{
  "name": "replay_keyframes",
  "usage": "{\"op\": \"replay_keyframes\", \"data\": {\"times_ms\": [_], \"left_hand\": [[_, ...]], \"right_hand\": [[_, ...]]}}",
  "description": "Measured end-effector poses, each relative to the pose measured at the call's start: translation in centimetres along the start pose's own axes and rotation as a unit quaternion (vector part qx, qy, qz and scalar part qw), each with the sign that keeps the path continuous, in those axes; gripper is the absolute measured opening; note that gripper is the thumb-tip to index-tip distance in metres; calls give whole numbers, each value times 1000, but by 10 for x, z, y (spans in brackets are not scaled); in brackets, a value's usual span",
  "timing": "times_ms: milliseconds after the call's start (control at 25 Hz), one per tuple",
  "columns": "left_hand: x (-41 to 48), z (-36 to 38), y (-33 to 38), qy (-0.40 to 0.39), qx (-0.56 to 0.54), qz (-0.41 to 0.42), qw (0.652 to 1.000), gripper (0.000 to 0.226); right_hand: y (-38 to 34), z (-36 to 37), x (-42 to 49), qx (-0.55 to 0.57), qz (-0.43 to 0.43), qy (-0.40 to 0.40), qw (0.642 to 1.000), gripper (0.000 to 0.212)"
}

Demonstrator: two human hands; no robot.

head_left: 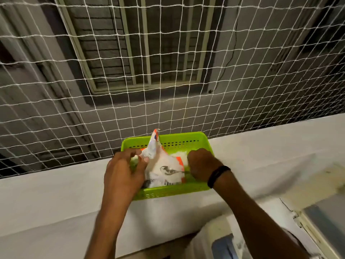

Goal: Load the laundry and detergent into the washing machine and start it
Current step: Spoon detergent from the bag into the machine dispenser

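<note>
Sitting inside a lime-green plastic basket (179, 189), the detergent packet (158, 166) lies torn open, white with orange edging and some blue print. White powder (180, 156) shows at its mouth, toward the basket's far right. A metal spoon (168, 170) lies across the packet, bowl toward the left, handle running right.

Left hand (123, 172): fingers (130, 152) and thumb pinch the packet's loose upper flap, which stands up in a twisted peak above the basket's far rim. Hand sits over the basket's left wall.

Right hand (202, 164): fingers clenched in a fist around the spoon's handle end, knuckles up, over the basket's right side. A black wristband (217, 175) circles that wrist. Both forearms reach in from the bottom of the frame, somewhat motion-blurred.

Basket: rectangular, rows of small slots along its walls, resting on a broad white ledge (261, 156) that runs across the frame and rises toward the right.

Just behind the ledge hangs a white string net (168, 71) of square mesh, filling the upper frame. Through it, a grey building wall and a barred window (141, 53) with a pale frame.

Lower right: part of a pale, worn appliance (321, 217) with a greyish panel, below the ledge; too cropped and blurred to identify surely.
</note>
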State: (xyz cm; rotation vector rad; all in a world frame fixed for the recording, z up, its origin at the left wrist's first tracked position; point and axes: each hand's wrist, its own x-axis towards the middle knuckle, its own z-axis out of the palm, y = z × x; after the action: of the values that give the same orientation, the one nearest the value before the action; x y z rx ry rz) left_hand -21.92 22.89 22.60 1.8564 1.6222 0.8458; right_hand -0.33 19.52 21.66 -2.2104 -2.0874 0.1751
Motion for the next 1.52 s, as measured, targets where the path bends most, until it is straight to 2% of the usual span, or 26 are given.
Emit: {"op": "replay_keyframes", "data": {"times_ms": [80, 120, 240, 400, 520, 640, 720, 840, 920, 1000, 1160, 1240, 1360, 1520], "left_hand": [[4, 0, 0, -20, 31, 13, 999, 18], [5, 0, 2, -22, 45, 16, 999, 18], [11, 2, 9, -36, 113, 17, 993, 25], [14, 10, 8, -28, 158, 29, 987, 23], [12, 15, 5, -5, 147, 40, 988, 22], [11, 17, 3, 11, 126, 47, 991, 19], [10, 18, 2, 25, 100, 46, 994, 15], [10, 21, 2, 49, 64, 47, 996, 15], [9, 24, 1, 58, 32, 39, 997, 19], [8, 26, -1, 60, 11, 24, 998, 26], [7, 28, -1, 78, -3, 14, 997, 21], [7, 28, 0, 77, 9, 18, 997, 21], [8, 29, -2, 62, 17, 12, 998, 21], [7, 29, -3, 52, 25, 15, 998, 19]], "right_hand": [[3, 3, 7, -60, 42, -113, 991, 29], [3, 3, 10, -66, 53, -144, 986, 29], [1, 7, 15, -76, 54, -149, 984, 24], [1, 5, 17, -75, 16, -174, 982, 25], [3, 1, 17, -15, -6, -155, 988, 19], [4, -1, 11, 46, 3, -60, 997, 3], [3, -3, 8, 77, 36, 24, 996, 8], [-1, -5, 8, 124, 67, 73, 987, 19], [-6, -4, 11, 113, 68, 54, 990, 15], [-9, -7, 11, 96, 67, 19, 993, 20], [-15, -8, 11, 102, 46, -42, 993, 25], [-17, -3, 14, 155, 49, -62, 985, 21], [-11, 1, 18, 266, 113, -122, 950, 18], [-1, -3, 17, 362, 173, -82, 912, 15]]}}
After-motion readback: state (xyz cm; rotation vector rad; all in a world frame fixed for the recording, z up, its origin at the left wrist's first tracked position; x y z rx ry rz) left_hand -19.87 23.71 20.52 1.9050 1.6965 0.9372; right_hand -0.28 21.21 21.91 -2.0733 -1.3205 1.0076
